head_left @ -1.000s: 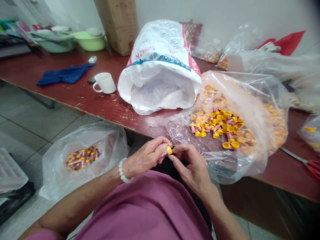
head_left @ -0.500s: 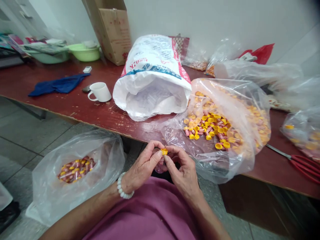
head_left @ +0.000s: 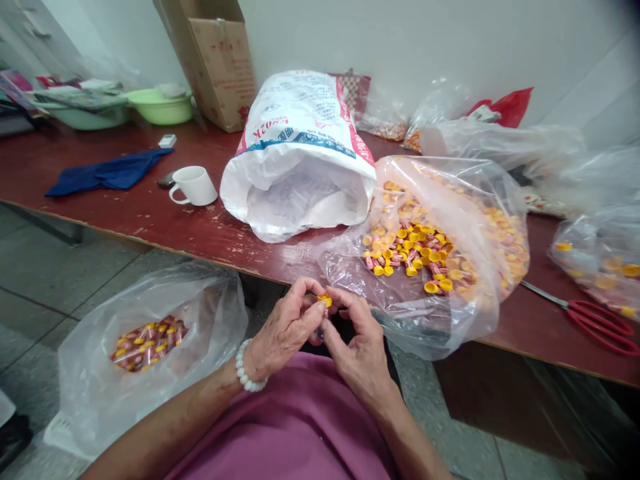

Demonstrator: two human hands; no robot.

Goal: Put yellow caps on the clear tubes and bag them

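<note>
My left hand (head_left: 287, 327), with a pale bead bracelet at its wrist, is closed in a pinch on a small yellow-capped piece (head_left: 325, 300). The fingers of my right hand (head_left: 357, 333) close on the same piece from the other side. Below its yellow cup-shaped cap a pinkish patterned part shows, mostly covered by my fingers. Both hands are over my lap, just off the table edge. Beyond them on the right, a clear plastic bag (head_left: 480, 175) lies open with many similar yellow-capped pieces (head_left: 413, 250). A white printed sack (head_left: 300, 143) faces me with clear plastic items inside.
On the floor at left stands a plastic bag (head_left: 80, 380) of assembled pieces (head_left: 149, 341). The red table (head_left: 150, 213) also bears a white mug (head_left: 195, 185), a blue cloth (head_left: 107, 175), red-handled scissors (head_left: 600, 323), basins (head_left: 160, 107) and a cardboard box (head_left: 223, 73).
The view has shifted slightly to the right. My right thumb has moved lower along the piece. Both hands stay together around it.
</note>
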